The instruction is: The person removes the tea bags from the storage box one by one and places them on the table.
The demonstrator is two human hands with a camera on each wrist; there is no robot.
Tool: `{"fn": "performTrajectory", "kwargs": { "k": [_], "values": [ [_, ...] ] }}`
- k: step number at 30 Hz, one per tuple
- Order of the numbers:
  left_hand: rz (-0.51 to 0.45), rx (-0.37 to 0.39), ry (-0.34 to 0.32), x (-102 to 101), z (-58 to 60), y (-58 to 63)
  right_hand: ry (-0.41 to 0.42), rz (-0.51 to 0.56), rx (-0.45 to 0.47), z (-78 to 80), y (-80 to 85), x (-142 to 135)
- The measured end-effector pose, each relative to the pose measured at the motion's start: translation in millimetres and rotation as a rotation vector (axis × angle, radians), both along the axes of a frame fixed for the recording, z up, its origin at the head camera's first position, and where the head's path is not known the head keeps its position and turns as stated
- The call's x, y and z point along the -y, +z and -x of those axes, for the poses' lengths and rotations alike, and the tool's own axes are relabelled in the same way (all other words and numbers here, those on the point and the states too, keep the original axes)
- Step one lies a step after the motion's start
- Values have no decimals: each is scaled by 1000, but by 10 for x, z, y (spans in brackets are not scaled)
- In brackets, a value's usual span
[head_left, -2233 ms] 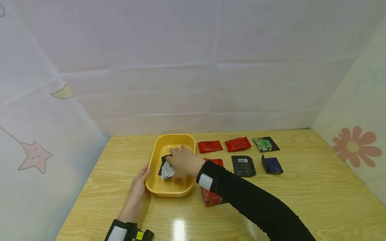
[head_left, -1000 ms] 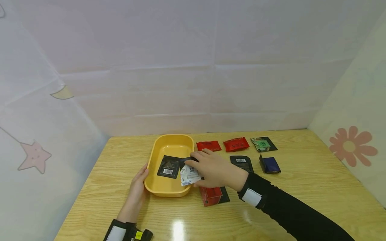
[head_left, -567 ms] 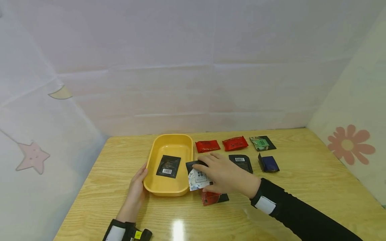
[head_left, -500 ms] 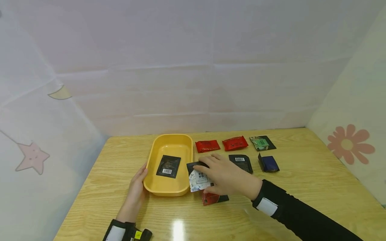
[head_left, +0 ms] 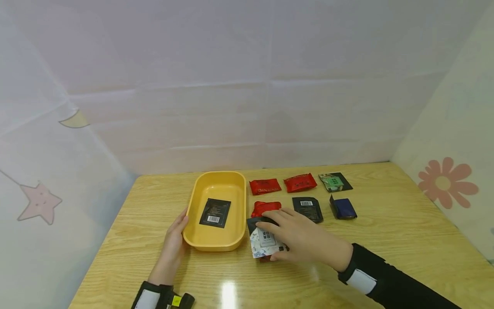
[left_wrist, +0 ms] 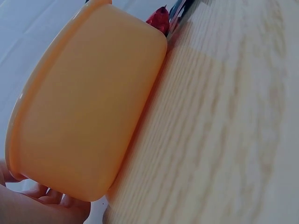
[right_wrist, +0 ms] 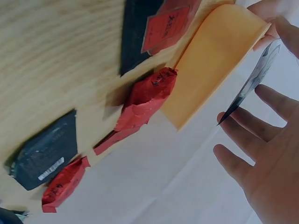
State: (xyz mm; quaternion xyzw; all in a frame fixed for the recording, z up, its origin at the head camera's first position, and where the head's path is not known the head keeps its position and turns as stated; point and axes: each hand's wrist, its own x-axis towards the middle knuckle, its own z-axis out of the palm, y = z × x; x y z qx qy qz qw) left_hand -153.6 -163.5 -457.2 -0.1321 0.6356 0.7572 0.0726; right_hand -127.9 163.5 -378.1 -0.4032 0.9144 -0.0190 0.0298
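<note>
My left hand (head_left: 170,251) grips the left side of a yellow plastic basin (head_left: 216,244), its fingers against the outer wall in the left wrist view. Inside the basin lies a flat black sachet (head_left: 215,212) with a barcode. Just right of the basin, my right hand (head_left: 305,238) pinches a white-and-black sachet (head_left: 262,242) between thumb and fingers. The right wrist view shows this sachet (right_wrist: 252,81) edge-on, held above the table. Below it, mostly covered in the head view, is a flat red-and-black packet (right_wrist: 170,28).
A puffy red packet (head_left: 266,208) lies beyond the right hand. Farther back are two red packets (head_left: 265,186) (head_left: 300,183) and a green-and-black sachet (head_left: 335,182). A black barcoded packet (head_left: 307,209) and a dark blue packet (head_left: 344,209) lie to the right.
My right hand has lifted the white-and-black sachet out of the basin and carried it right, over the red-and-black packet. The black sachet stays inside. My left hand keeps its place.
</note>
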Motion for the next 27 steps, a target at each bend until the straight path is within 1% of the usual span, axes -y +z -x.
{"fn": "performTrajectory", "kwargs": {
  "k": [5,10,16,27],
  "values": [
    [-10,-4,3,-5,-6,5,-31,1,47,-77,-70,-119],
    [-13,-18,-1,-2,-14,1,-42,42,82,-146,-181,-246],
    [1,-3,2,-5,4,-1,-81,61,116,-194,-314,-404],
    [-11,-6,1,-8,-1,4,-143,79,173,-234,-402,-668]
  ]
}}
